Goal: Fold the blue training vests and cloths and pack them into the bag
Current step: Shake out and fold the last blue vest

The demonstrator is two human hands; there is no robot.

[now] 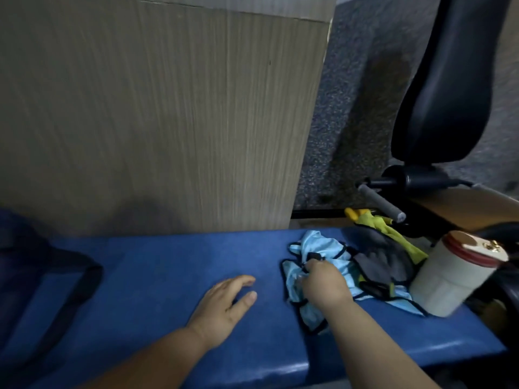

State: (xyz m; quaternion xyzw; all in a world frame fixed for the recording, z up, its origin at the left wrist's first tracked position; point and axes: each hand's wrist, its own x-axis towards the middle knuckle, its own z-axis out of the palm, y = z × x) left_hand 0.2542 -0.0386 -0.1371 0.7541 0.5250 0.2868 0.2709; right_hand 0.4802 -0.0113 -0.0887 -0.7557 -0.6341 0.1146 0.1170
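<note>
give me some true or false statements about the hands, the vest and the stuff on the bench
1. The right hand grips the light blue vest. True.
2. The left hand holds the vest too. False: it rests open on the blue bench.
3. The white container is left of the vest. False: it is to its right.
4. A grey cloth lies right of the vest. True.
5. The vest is in the bag. False: it lies crumpled on the bench.

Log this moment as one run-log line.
stage: grasping | right hand: grips crumpled light-blue black-trimmed fabric vest | left hand: open, low over blue padded bench | dark navy strapped bag: at left
</note>
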